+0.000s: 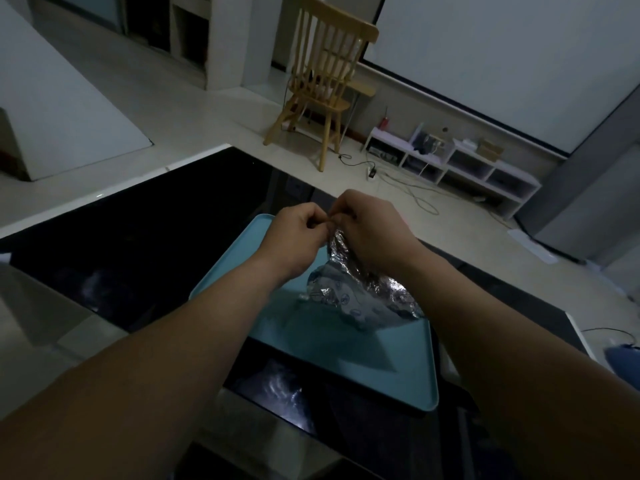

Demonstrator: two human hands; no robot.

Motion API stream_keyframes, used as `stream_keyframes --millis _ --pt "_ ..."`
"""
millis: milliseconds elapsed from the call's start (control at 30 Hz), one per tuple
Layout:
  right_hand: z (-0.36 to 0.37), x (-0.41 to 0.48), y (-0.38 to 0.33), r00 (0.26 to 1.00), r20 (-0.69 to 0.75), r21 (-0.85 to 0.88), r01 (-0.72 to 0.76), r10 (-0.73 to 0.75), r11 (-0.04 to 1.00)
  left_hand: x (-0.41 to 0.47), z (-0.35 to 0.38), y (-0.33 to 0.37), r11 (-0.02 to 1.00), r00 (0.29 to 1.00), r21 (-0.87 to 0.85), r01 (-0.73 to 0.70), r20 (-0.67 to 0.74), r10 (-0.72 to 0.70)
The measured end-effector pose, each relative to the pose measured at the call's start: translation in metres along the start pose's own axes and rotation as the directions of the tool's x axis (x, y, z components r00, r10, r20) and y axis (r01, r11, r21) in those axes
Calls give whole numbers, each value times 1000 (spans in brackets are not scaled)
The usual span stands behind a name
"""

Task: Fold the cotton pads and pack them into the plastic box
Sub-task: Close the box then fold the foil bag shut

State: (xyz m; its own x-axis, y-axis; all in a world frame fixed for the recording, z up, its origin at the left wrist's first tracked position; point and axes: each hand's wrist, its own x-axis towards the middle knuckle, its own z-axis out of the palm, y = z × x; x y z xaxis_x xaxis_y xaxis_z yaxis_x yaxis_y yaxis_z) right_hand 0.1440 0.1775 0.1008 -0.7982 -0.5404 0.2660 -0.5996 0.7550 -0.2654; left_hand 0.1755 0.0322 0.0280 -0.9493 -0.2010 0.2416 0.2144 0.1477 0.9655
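A crinkled silvery plastic bag [360, 296] with a printed pattern hangs over a light blue tray [346, 358] that lies on a dark glossy table. My left hand [298, 233] and my right hand [367, 226] meet at the bag's top edge, both with fingers curled and pinching it. The bag's lower end rests on or just above the tray. No loose cotton pads show, and what the bag holds is hidden. A faint clear shape [304, 306] lies on the tray beside the bag, too dim to identify.
The dark table [138, 254] has a white rim at the far left. Beyond it stand a wooden chair [322, 81] and a low white shelf unit [450, 161] with cables on the floor. A blue object [620, 358] sits at the right edge.
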Motion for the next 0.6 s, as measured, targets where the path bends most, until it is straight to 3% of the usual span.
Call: stream_keyframes --millis 367,600 --pt "5 -4 6 997 1 80 -73 74 994 -1 5 -4 995 999 -93 42 24 -40" --pt "8 -15 9 993 -34 4 -114 114 993 -3 5 -7 978 994 -198 60 -80 -77"
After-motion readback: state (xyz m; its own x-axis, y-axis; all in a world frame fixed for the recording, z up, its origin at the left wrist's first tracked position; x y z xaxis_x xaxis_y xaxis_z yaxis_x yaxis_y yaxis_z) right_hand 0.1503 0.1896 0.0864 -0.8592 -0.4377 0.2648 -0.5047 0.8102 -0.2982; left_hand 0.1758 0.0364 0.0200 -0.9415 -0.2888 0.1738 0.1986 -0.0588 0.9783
